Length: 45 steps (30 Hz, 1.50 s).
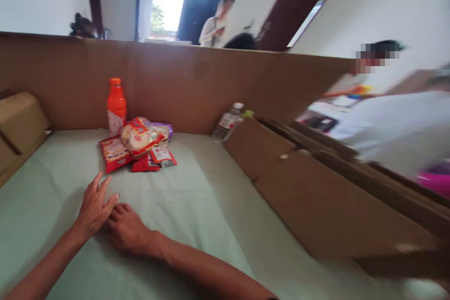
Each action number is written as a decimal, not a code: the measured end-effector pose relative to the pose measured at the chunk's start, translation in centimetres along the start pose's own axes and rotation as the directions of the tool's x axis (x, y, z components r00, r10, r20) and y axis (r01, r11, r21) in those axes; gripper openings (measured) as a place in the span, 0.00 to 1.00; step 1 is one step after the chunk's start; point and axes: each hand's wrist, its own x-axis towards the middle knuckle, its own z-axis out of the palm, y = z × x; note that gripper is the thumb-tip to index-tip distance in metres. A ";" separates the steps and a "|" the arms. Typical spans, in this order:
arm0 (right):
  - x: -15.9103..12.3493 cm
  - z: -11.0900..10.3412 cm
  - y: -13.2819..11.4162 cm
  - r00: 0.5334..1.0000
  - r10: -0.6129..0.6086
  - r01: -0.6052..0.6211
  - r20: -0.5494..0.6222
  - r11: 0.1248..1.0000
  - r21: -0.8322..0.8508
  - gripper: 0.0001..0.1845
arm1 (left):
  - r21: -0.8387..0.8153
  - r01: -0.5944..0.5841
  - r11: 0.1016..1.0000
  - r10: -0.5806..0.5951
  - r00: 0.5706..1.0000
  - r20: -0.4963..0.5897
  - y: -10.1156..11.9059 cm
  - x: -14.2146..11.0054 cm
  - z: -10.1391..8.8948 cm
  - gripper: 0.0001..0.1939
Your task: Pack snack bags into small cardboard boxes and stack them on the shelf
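My left hand (94, 208) is over the pale green cloth with its fingers stretched out, open and holding nothing. Right beside it, my right hand (127, 230) rests low with its fingers curled together, and no object shows in it. Just beyond my left fingertips lies a red snack packet (114, 152). Against it leans a clear-fronted snack bag (140, 137) with red and gold print. Smaller red packets (143, 164), a red and white packet (163, 156) and a purple wrapper (169, 129) lie in the same pile. An orange bottle (116, 105) stands upright behind them.
A tall cardboard wall (183, 84) closes off the back. Cardboard flaps (302, 192) run along the right, and a cardboard box (23, 119) sits at left. A clear bottle (227, 124) tilts in the back right corner. Other people (213, 28) are beyond the cardboard.
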 end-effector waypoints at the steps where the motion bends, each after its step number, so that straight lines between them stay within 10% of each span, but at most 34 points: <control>1: -1.5 -0.8 0.2 0.999 -0.040 0.040 0.031 0.999 -0.023 0.15 | -0.021 -0.033 0.999 0.034 0.998 0.046 1.0 0.7 1.5 0.27; 4: -7.6 -4.4 1.9 0.993 -0.089 0.095 0.076 0.992 -0.077 0.12 | -0.021 -0.152 0.988 0.154 0.982 0.106 3.5 1.2 4.7 0.25; 7: -14.2 -10.7 5.0 0.972 0.186 -0.213 -0.141 0.955 -0.204 0.10 | 0.052 -0.255 0.966 0.242 0.954 0.176 5.2 0.2 5.8 0.28; 11: -21.7 -21.0 8.9 0.718 0.359 -0.664 -0.597 0.609 -0.433 0.17 | 0.036 -0.341 0.939 0.309 0.888 0.341 7.2 -1.6 4.5 0.33; 15: -28.9 -27.9 12.0 0.474 0.442 -0.877 -0.762 0.155 -0.456 0.28 | -0.167 -0.474 0.864 0.492 0.728 0.477 10.2 -4.0 3.3 0.39; 18: -33.6 -29.3 14.5 0.412 0.592 -0.904 -0.693 0.174 -0.389 0.28 | -0.348 -0.572 0.743 0.667 0.581 0.468 12.3 -6.1 4.3 0.34; 21: -34.4 -29.0 15.0 0.482 0.611 -0.876 -0.628 0.346 -0.337 0.30 | -0.468 -0.524 0.712 0.700 0.581 0.414 13.0 -7.6 5.4 0.31; 27: -24.3 -27.4 5.5 0.795 0.404 -0.578 -0.452 0.731 -0.363 0.16 | -0.567 -0.054 0.822 0.300 0.888 0.350 9.9 -6.5 1.6 0.48; 31: -16.9 -25.1 -1.0 0.954 0.109 -0.193 -0.279 0.935 -0.296 0.15 | -0.631 -0.068 0.773 0.219 0.962 0.164 7.0 -5.5 -2.9 0.54; 38: -13.7 -22.2 -4.5 0.997 0.047 -0.049 -0.058 0.998 -0.038 0.14 | -0.718 0.054 0.694 0.197 0.945 0.262 4.9 -7.4 -5.6 0.63; 45: -13.4 -25.9 -3.0 0.985 0.169 -0.166 0.031 0.983 -0.075 0.38 | -0.745 -0.052 0.665 0.278 0.943 0.182 6.3 -5.4 -3.7 0.57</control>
